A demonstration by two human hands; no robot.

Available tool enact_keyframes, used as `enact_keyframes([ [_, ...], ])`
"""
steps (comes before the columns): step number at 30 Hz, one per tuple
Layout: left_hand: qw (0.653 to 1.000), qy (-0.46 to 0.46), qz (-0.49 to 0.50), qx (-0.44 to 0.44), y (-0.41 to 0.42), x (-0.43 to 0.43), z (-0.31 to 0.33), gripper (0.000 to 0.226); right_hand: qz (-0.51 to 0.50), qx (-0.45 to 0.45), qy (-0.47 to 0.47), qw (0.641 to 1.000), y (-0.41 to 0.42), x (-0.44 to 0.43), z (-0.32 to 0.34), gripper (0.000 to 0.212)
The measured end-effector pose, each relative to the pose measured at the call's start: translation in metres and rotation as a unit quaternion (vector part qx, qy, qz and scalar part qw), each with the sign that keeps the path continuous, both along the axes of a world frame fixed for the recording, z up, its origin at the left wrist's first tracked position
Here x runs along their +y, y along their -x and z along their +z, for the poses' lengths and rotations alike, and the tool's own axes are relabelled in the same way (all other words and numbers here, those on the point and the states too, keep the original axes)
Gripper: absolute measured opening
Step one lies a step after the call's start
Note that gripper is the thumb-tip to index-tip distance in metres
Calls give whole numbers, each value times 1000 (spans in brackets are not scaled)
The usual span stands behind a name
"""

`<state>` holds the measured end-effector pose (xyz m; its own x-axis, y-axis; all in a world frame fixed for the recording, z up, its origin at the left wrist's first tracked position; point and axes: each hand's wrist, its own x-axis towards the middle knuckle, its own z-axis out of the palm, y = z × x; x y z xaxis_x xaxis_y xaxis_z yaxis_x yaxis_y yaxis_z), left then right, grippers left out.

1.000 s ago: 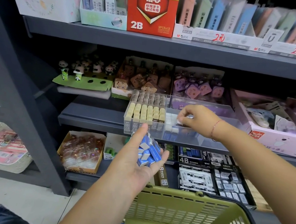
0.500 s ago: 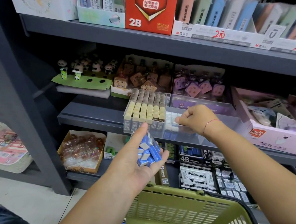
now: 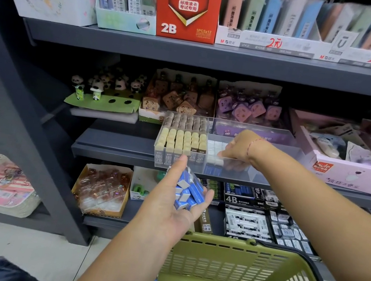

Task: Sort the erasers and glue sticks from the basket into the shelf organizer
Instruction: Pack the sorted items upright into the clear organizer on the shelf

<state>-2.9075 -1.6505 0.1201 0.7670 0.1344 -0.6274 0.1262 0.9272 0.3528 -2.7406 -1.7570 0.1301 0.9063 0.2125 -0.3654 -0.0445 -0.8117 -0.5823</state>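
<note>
1. Erasers (image 3: 189, 192) could slide off our left hand (image 3: 170, 202) and land on the pale floor (image 3: 7, 246). The pile sits loose, and the green basket (image 3: 259, 250) is not directly beneath it.
2. The grey shelf (image 3: 110, 151) carries the clear organizer (image 3: 268, 175) at its front edge, among crowded shop stock.
3. Our right hand (image 3: 241, 148) reaches inside the organizer, fingers curled at the white row (image 3: 214, 150). We cannot tell whether it pinches one. A bump could topple that row.
4. Our left hand, palm up below the organizer, cups the blue erasers.

organizer (image 3: 276, 173): clear glossy plastic | basket (image 3: 236, 246): matt perforated plastic | shelf (image 3: 216, 57): smooth matt
</note>
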Motion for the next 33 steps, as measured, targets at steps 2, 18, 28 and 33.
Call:
enact_keyframes([
  [2, 1000, 0, -4, -1, 0, 0, 0, 27, -6, 7, -6, 1000, -2, 2, 1, 29],
  [18, 990, 15, -102, -99, 3, 0, 1, 31, 273, -128, -207, 931, 85, -19, 18, 28],
  [28, 983, 2, -156, -99, 6, -1, -6, 35, 276, -129, -164, 938, 91, -29, 19, 35],
  [33, 973, 16, -199, -118, 5, -2, -7, 43, 293, -96, -192, 932, 89, -32, 18, 36],
])
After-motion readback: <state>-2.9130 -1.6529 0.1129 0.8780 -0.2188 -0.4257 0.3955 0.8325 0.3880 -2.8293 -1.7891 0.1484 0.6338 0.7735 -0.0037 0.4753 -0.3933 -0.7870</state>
